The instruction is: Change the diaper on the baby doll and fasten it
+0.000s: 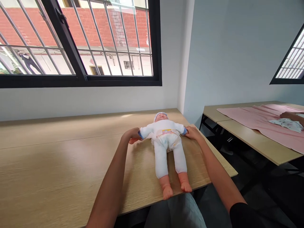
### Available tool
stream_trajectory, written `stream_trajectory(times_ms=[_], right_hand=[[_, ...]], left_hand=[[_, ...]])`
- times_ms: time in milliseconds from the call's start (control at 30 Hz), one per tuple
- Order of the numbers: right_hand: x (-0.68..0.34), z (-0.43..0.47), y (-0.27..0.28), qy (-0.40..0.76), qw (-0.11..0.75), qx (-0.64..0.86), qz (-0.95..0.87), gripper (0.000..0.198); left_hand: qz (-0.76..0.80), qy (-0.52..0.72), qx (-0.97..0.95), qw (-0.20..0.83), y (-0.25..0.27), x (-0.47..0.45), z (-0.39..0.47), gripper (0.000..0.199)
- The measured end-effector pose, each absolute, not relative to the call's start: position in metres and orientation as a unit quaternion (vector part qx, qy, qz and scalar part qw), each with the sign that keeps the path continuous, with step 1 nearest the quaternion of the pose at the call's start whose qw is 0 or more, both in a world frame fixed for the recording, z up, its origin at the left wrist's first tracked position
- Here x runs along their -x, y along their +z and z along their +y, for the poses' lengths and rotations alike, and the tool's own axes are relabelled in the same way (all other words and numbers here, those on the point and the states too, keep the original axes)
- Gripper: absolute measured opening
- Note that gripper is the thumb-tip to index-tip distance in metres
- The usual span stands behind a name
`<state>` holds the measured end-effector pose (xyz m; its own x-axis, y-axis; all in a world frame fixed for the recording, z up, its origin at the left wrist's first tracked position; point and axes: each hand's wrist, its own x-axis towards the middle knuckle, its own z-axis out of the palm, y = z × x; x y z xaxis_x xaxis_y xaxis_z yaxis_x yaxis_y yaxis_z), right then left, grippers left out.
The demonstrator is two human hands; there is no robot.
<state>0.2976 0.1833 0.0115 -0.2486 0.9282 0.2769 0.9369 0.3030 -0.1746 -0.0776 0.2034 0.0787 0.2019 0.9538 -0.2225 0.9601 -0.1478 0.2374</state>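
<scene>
A baby doll (156,129) lies on its back on the wooden table (71,171), feet at the near edge. It wears a white top, a cap (160,113) and a diaper (168,136) with a coloured waistband. The doll's arms are spread out to both sides. My left hand (132,133) is closed round the doll's arm at the blue cuff on the left, the doll's small hand showing below it. My right hand (192,132) grips the other arm at its blue cuff; part of those fingers is hidden.
A second table (256,142) on the right carries a pink cloth (249,118). Another person's hand (291,116) rests there by a white patterned cloth (288,124). A gap separates the two tables. A barred window (118,80) is in the wall behind.
</scene>
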Motion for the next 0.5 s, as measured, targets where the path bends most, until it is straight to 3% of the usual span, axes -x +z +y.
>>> stream_trajectory(times_ms=[500], right_hand=[[-0.301, 0.191, -0.004, 0.023, 0.196, 0.622, -0.758, 0.055]], left_hand=[[0.637, -0.018, -0.734, 0.233, 0.08, 0.079, 0.199, 0.024]])
